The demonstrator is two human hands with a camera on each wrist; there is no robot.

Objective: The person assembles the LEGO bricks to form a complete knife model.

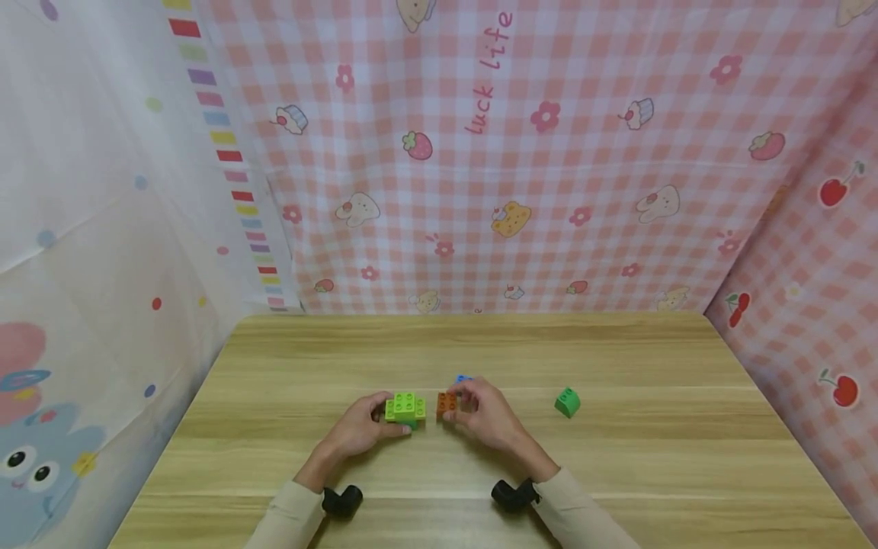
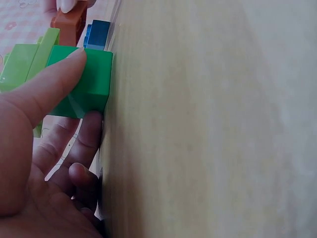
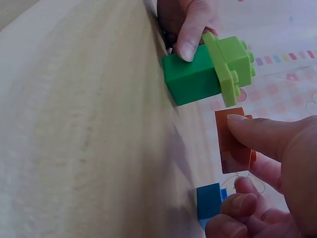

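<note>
The left hand (image 1: 362,424) grips a stack: a dark green block (image 2: 94,79) at the bottom, a light green plate and a light green brick (image 1: 405,403) above it. Its thumb lies on the dark green block. Between thumb and fingers the right hand (image 1: 488,415) pinches an orange-brown brick (image 3: 232,141), held above the table just right of the stack and apart from it. A blue brick (image 3: 209,201) stands on the table by the right hand's curled lower fingers; in the head view that hand partly hides it.
A green brick with a curved side (image 1: 567,402) lies on the wooden table (image 1: 638,473), to the right of the right hand. Patterned cloths hang behind the table (image 1: 507,168) and at both sides. Each wrist wears a black device.
</note>
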